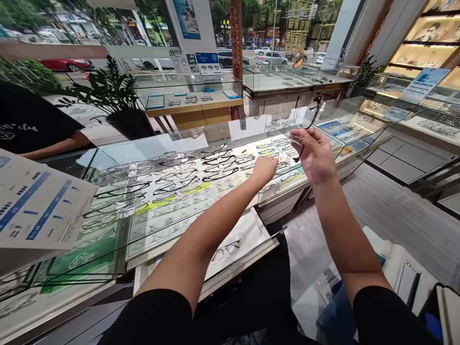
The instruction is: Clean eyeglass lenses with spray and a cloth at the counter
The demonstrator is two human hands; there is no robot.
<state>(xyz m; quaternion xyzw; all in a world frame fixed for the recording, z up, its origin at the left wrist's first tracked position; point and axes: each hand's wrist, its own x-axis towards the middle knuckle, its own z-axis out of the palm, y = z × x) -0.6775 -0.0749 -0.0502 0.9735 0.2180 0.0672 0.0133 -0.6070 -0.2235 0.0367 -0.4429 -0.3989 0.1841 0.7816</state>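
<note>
My right hand (318,155) is raised above the glass counter, its fingers pinching a dark pair of glasses (316,109). One thin dark part of the glasses sticks up above the fingertips, and another part shows below them. To the left and lower, my left hand (265,169) is closed in a fist over the counter top. Something whitish and crumpled, perhaps a cloth (284,160), shows just beyond its knuckles; whether the fist grips it is unclear. Rows of spectacle frames (219,160) lie under the glass near both hands.
Below my left forearm, an open drawer (251,227) holds a pair of glasses (232,247). A printed card stand (43,201) rises at the left. Across the counter are a person's dark sleeve (53,115) and a potted plant (115,96). Bags (338,306) lie at lower right.
</note>
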